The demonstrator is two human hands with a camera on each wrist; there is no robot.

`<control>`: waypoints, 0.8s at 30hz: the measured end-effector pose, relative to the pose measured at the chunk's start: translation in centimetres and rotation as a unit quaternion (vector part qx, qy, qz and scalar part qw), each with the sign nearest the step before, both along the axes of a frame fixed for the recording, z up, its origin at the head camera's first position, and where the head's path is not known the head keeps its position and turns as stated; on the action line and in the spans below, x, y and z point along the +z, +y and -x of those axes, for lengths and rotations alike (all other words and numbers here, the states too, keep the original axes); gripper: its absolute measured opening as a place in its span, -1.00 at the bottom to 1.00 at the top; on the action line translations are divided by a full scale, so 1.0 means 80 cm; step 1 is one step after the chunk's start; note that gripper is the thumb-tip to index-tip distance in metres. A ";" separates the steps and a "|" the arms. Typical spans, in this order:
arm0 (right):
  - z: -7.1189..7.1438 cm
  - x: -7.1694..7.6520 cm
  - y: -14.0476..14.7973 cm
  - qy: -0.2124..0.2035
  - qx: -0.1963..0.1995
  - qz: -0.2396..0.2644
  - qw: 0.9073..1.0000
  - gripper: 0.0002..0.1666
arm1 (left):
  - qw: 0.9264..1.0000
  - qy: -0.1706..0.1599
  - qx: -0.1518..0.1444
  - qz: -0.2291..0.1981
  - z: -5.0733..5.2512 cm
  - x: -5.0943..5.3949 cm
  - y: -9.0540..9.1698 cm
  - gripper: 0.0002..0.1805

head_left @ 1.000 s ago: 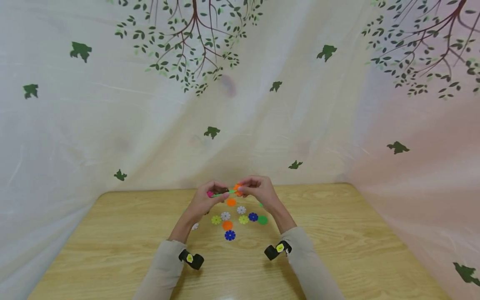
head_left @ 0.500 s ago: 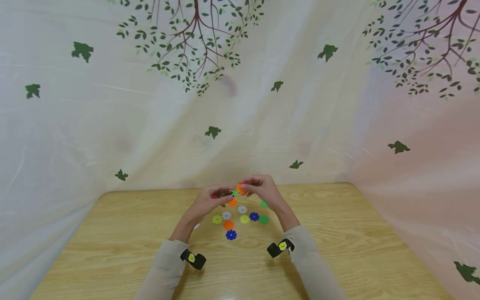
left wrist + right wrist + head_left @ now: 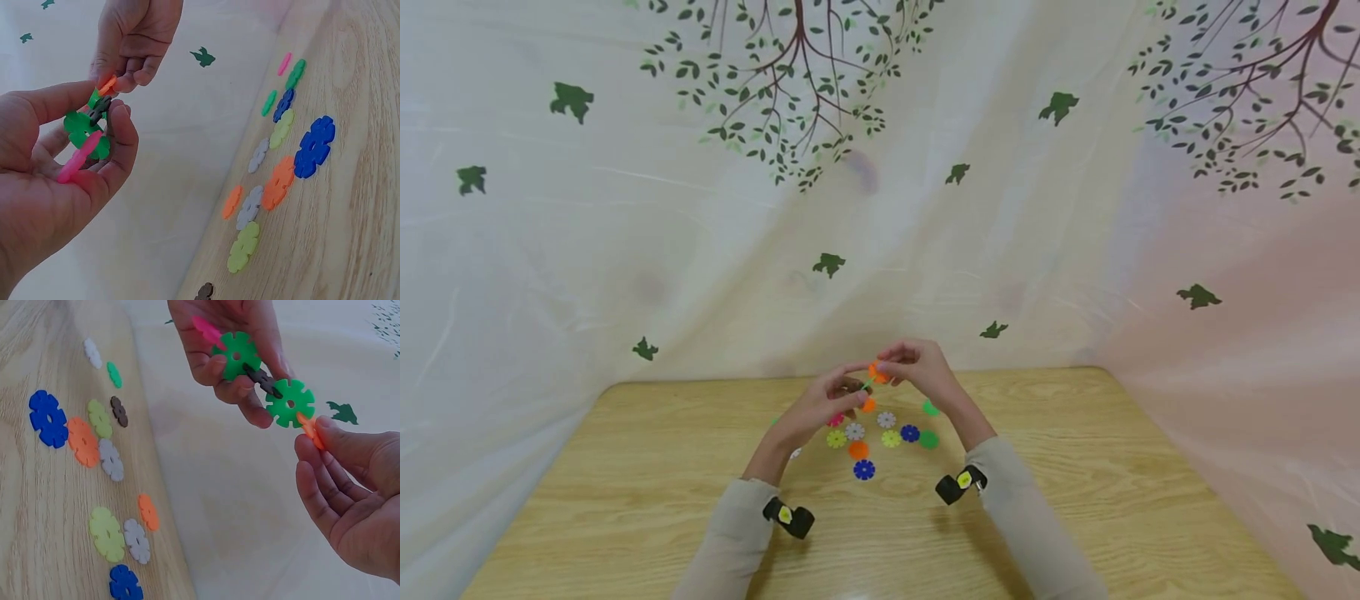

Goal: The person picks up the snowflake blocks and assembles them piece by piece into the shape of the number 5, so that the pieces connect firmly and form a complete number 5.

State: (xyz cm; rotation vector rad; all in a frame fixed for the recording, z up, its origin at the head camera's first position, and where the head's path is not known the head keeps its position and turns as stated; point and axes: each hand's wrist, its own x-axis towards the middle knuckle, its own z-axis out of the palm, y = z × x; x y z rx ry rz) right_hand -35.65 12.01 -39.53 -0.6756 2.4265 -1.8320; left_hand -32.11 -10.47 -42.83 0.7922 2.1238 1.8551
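Note:
A short chain of interlocking flower-shaped discs is held between both hands. In the right wrist view it runs from a pink disc (image 3: 205,329) through a green disc (image 3: 236,357), a dark disc (image 3: 261,380) and a second green disc (image 3: 291,403) to an orange disc (image 3: 310,430). My left hand (image 3: 820,404) grips the chain at its pink and green end, fingers curled about it. With thumb and fingertips, my right hand (image 3: 921,373) pinches the orange disc, which meets the second green one at its edge. Fingers partly hide the chain in the head view.
Loose discs lie on the wooden table (image 3: 1075,483) below the hands, among them a blue disc (image 3: 864,470), an orange disc (image 3: 858,450), a green disc (image 3: 928,439) and a pale yellow disc (image 3: 243,247). A printed cloth (image 3: 887,217) hangs behind the table.
My right hand has risen slightly with the orange disc. The chain, nearly level a second ago, now slants up towards the right, and my left hand has shifted slightly right.

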 end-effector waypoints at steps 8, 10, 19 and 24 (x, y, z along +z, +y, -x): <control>0.007 0.003 -0.001 0.008 0.018 -0.028 0.999 -0.78 | 0.999 -0.031 0.017 -0.013 0.000 -0.002 -0.002 -0.51; 0.006 0.002 0.001 0.007 0.023 -0.037 0.999 -0.76 | 0.999 -0.035 0.025 -0.013 0.000 -0.001 -0.004 -0.50; -0.004 -0.019 0.010 -0.006 0.082 -0.122 0.989 -0.68 | 0.995 -0.044 0.083 -0.020 0.004 0.002 -0.014 -0.48; -0.014 -0.039 0.012 0.006 0.139 -0.185 0.973 -0.64 | 0.994 -0.041 0.094 -0.029 0.005 0.002 -0.018 -0.47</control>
